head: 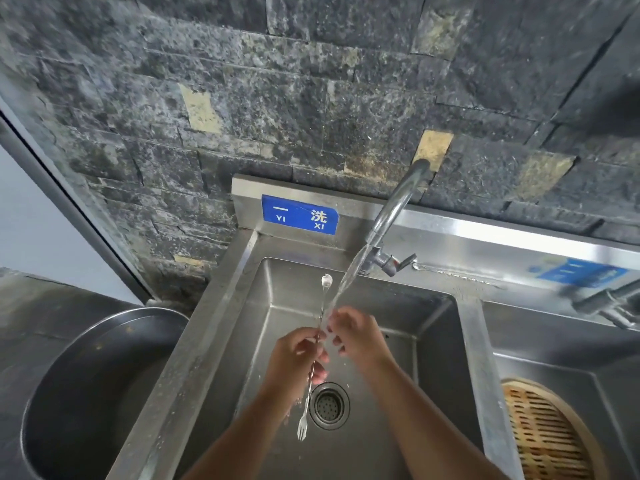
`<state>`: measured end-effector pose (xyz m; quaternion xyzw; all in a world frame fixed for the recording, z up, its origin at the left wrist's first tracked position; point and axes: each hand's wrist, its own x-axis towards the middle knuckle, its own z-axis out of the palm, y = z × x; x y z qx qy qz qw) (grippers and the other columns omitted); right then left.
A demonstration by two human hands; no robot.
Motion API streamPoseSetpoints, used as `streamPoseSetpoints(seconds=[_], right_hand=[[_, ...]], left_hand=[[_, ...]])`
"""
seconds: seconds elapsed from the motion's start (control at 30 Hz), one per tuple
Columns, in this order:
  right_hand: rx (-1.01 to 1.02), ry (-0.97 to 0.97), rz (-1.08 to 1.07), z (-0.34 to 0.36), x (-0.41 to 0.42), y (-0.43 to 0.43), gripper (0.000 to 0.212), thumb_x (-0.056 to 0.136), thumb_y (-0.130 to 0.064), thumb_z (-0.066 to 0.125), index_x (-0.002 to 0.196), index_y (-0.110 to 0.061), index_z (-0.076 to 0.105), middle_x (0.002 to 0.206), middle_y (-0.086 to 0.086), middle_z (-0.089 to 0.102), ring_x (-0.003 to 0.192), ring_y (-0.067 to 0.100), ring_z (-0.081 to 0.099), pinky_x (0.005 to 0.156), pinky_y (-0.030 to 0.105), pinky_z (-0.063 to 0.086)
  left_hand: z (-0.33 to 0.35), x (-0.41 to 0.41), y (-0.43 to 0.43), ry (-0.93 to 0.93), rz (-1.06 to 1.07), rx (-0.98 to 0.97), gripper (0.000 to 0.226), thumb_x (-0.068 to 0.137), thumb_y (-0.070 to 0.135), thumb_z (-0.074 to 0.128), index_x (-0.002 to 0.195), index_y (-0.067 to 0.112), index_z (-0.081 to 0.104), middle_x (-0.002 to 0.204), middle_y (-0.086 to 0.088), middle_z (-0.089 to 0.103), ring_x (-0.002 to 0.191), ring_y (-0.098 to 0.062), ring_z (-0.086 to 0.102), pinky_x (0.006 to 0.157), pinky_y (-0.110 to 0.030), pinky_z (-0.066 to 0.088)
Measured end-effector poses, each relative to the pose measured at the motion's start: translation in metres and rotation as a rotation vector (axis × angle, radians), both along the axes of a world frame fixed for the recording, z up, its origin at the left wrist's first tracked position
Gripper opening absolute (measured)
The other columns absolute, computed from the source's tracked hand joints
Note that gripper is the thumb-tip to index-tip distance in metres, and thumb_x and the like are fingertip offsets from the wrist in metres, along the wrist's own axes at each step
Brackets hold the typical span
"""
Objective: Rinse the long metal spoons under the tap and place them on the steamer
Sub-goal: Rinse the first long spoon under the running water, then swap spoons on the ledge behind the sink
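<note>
A long thin metal spoon [308,400] with a twisted stem stands nearly upright over the steel sink [440,344], its small bowl at the top and a little fork at the bottom end. My left hand [298,355] grips the stem at its middle. My right hand [356,332] pinches the stem just above, where the water stream from the tap [394,209] lands on it. A round bamboo steamer [550,434] lies in the neighbouring basin at the lower right.
A drain strainer [329,406] sits in the sink floor under the spoon. A large metal pot [93,393] stands at the left. A second tap [609,301] sticks out at the right. A dark stone wall [277,98] rises behind.
</note>
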<state>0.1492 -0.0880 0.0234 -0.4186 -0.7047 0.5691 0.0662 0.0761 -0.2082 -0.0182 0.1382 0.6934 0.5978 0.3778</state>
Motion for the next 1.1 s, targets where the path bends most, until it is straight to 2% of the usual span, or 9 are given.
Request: streamPoseSetpoints(seconds=[0.13, 0.37, 0.47, 0.57, 0.67, 0.77, 0.87, 1.03, 1.1], right_hand=[[0.135, 0.018, 0.034, 0.006, -0.008, 0.000, 0.008, 0.093, -0.010, 0.060, 0.091, -0.011, 0.067, 0.079, 0.000, 0.069, 0.065, 0.012, 0.064, 0.061, 0.029, 0.054], [0.102, 0.064, -0.159, -0.004, 0.037, 0.046, 0.020, 0.094, -0.012, 0.066, 0.076, -0.002, 0.069, 0.055, 0.002, 0.065, 0.042, 0.008, 0.057, 0.054, 0.036, 0.058], [0.067, 0.136, -0.282, -0.007, 0.073, 0.083, 0.010, 0.092, -0.002, 0.062, 0.083, -0.006, 0.065, 0.059, 0.005, 0.067, 0.045, 0.012, 0.059, 0.048, 0.032, 0.054], [0.065, 0.166, -0.377, -0.009, 0.112, 0.127, 0.003, 0.095, -0.005, 0.062, 0.092, -0.005, 0.064, 0.065, 0.008, 0.069, 0.045, 0.011, 0.060, 0.046, 0.029, 0.055], [0.083, 0.153, -0.424, -0.009, 0.146, 0.178, 0.014, 0.097, -0.013, 0.063, 0.085, -0.006, 0.064, 0.065, 0.012, 0.068, 0.042, 0.010, 0.057, 0.043, 0.026, 0.051], [0.028, 0.138, -0.459, -0.013, 0.173, 0.226, 0.015, 0.096, -0.008, 0.064, 0.082, -0.003, 0.067, 0.064, 0.013, 0.060, 0.045, 0.016, 0.051, 0.046, 0.024, 0.048], [-0.001, 0.118, -0.457, -0.026, 0.194, 0.262, 0.016, 0.092, -0.005, 0.069, 0.076, -0.002, 0.068, 0.062, 0.012, 0.058, 0.050, 0.018, 0.053, 0.046, 0.023, 0.052], [-0.039, 0.064, -0.463, -0.057, 0.203, 0.303, 0.018, 0.086, -0.006, 0.077, 0.073, -0.008, 0.065, 0.058, 0.010, 0.064, 0.051, 0.020, 0.062, 0.061, 0.037, 0.063], [-0.055, 0.038, -0.429, -0.071, 0.201, 0.314, 0.018, 0.085, -0.005, 0.077, 0.073, -0.007, 0.065, 0.060, 0.011, 0.066, 0.054, 0.023, 0.065, 0.067, 0.041, 0.063]], left_hand=[[0.002, 0.010, -0.001, -0.007, -0.020, 0.007, 0.020, 0.093, 0.000, 0.058, 0.092, 0.015, 0.071, 0.071, -0.018, 0.071, 0.050, -0.026, 0.058, 0.049, -0.034, 0.050], [0.000, 0.060, 0.033, -0.086, -0.094, 0.025, 0.018, 0.094, -0.003, 0.057, 0.092, 0.009, 0.070, 0.064, -0.019, 0.067, 0.048, -0.026, 0.055, 0.056, -0.039, 0.050], [0.002, 0.094, 0.061, -0.106, -0.190, 0.027, 0.013, 0.094, -0.002, 0.057, 0.099, 0.005, 0.067, 0.065, -0.016, 0.067, 0.052, -0.028, 0.061, 0.061, -0.042, 0.056], [0.005, 0.133, 0.091, -0.088, -0.306, -0.026, 0.017, 0.095, -0.002, 0.052, 0.106, 0.008, 0.062, 0.070, -0.010, 0.070, 0.056, -0.024, 0.068, 0.056, -0.033, 0.056], [0.005, 0.174, 0.121, -0.056, -0.372, -0.054, 0.025, 0.093, -0.006, 0.048, 0.110, 0.011, 0.052, 0.078, -0.013, 0.072, 0.062, -0.025, 0.068, 0.055, -0.032, 0.052], [-0.001, 0.207, 0.149, -0.015, -0.422, -0.068, 0.021, 0.090, -0.007, 0.048, 0.103, 0.009, 0.052, 0.084, -0.020, 0.072, 0.063, -0.027, 0.069, 0.056, -0.035, 0.053], [-0.009, 0.232, 0.178, 0.067, -0.443, -0.120, 0.017, 0.090, 0.002, 0.058, 0.092, 0.020, 0.056, 0.084, -0.008, 0.069, 0.063, -0.024, 0.071, 0.060, -0.040, 0.059], [-0.029, 0.258, 0.216, 0.237, -0.386, -0.249, 0.020, 0.091, 0.010, 0.058, 0.083, 0.028, 0.054, 0.077, -0.001, 0.066, 0.055, -0.014, 0.067, 0.047, -0.029, 0.052], [-0.038, 0.263, 0.224, 0.323, -0.389, -0.305, 0.016, 0.091, 0.010, 0.055, 0.085, 0.025, 0.055, 0.078, -0.001, 0.065, 0.060, -0.014, 0.066, 0.050, -0.026, 0.050]])
